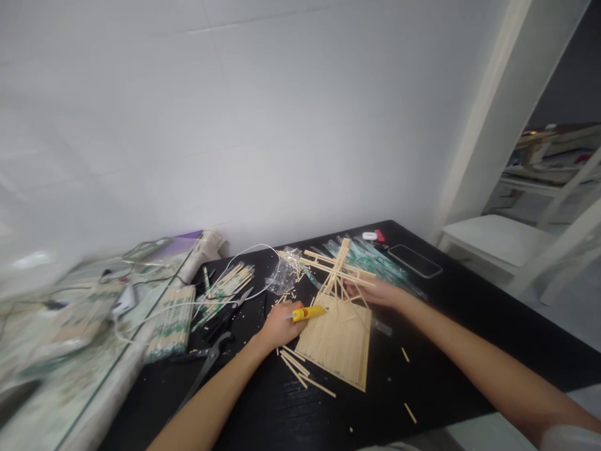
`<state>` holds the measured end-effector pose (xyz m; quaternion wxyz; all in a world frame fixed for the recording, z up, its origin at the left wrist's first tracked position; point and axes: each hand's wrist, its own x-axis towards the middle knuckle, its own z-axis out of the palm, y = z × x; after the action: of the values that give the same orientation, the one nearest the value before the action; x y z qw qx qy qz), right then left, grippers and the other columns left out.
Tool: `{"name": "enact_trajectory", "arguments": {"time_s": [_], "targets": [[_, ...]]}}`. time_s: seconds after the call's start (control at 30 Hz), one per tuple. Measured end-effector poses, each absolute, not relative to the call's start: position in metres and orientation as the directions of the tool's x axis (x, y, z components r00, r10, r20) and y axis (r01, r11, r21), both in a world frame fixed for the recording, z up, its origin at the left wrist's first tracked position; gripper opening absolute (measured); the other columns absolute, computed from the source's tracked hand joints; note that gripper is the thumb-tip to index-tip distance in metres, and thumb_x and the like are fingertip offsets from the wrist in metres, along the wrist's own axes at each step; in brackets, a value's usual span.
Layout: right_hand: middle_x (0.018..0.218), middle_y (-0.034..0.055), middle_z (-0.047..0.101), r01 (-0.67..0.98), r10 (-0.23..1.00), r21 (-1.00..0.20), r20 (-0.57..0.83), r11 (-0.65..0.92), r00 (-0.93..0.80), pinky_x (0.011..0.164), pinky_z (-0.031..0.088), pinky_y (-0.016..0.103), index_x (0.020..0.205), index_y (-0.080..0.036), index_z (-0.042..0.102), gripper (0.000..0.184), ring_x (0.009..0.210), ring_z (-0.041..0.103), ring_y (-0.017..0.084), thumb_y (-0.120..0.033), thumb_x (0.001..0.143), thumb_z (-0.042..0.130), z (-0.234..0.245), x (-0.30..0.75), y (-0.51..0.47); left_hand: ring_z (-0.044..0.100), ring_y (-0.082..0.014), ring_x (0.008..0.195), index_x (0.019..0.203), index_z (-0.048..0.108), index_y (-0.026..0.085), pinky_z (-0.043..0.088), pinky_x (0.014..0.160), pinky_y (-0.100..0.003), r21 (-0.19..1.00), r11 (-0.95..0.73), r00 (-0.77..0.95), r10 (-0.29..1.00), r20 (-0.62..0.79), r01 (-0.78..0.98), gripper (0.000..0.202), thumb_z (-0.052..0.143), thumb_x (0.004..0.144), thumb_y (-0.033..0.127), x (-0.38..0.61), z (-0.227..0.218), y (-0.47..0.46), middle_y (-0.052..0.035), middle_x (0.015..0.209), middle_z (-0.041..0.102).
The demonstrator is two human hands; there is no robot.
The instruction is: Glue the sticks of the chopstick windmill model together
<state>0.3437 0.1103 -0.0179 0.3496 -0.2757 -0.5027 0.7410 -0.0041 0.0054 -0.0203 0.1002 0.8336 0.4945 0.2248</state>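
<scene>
My left hand (277, 326) is closed around a yellow glue tube (308, 312), its tip pointing right over a flat panel of wooden sticks (340, 344) on the black table (469, 338). My right hand (370, 290) grips the base of a stick frame shaped like windmill blades (339, 266) that stands at the panel's far edge. Loose cut sticks (300, 369) lie in front of my left hand.
Black scissors (213, 351) and bundles of wrapped chopsticks (171, 326) lie to the left, with a white cable (235, 260) and a plastic bag (284, 275). A dark phone (414, 260) lies at the back right. A white chair (498, 238) stands beyond the table.
</scene>
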Motion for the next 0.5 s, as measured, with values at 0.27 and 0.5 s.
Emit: {"name": "enact_trajectory", "arguments": {"time_s": [0.27, 0.5], "targets": [[0.075, -0.0019, 0.072, -0.244, 0.783, -0.939, -0.042, -0.244, -0.62, 0.088, 0.068, 0.038, 0.09, -0.022, 0.075, 0.058, 0.073, 0.073, 0.017, -0.056, 0.076, 0.12, -0.0161, 0.3432, 0.1102, 0.071, -0.0189, 0.079, 0.084, 0.064, 0.025, 0.046, 0.075, -0.029, 0.385, -0.522, 0.43, 0.851, 0.302, 0.761, 0.021, 0.077, 0.101, 0.025, -0.0064, -0.0216, 0.0056, -0.001, 0.08, 0.073], [0.071, -0.0031, 0.067, -0.246, 0.781, -0.939, -0.038, -0.241, -0.623, 0.084, 0.065, 0.036, 0.085, -0.023, 0.071, 0.055, 0.069, 0.067, 0.016, -0.054, 0.08, 0.116, -0.0146, 0.3407, 0.1104, 0.068, -0.0177, 0.076, 0.081, 0.06, 0.025, 0.044, 0.076, -0.029, 0.383, -0.515, 0.425, 0.855, 0.298, 0.767, 0.023, 0.076, 0.099, 0.024, -0.0048, -0.0154, 0.0035, 0.0004, 0.077, 0.07]]}}
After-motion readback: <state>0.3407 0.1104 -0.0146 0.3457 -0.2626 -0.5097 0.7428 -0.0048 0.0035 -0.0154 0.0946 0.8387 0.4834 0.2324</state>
